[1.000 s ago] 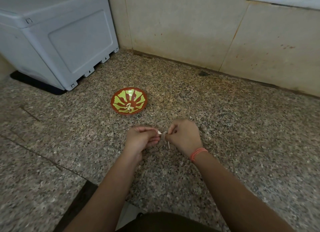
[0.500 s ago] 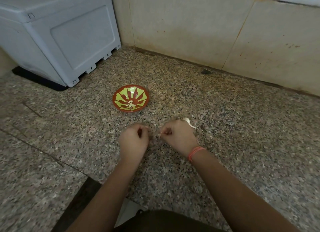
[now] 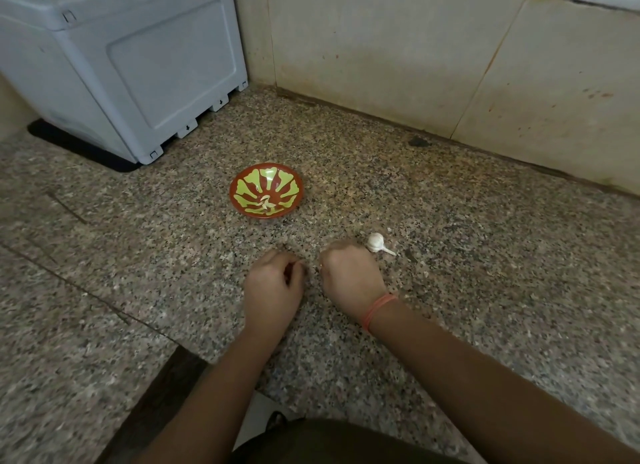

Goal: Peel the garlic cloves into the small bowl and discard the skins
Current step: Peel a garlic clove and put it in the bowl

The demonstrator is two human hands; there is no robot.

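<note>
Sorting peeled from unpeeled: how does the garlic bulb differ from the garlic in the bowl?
The garlic bulb is whole with its stem; the garlic cloves are small separate pieces. The bulb lies on the granite surface beside the right hand; the cloves sit in the small bowl. Both are pale.

You see soft, even, rather dim light with no clear source; shadows on the granite floor (image 3: 485, 290) are faint. The white garlic bulb (image 3: 375, 242) is the brightest spot, its detail washed out. The wide lens bows the wall (image 3: 381, 65) and grey box (image 3: 138, 65) near the edges, and the bottom corners blur.
</note>
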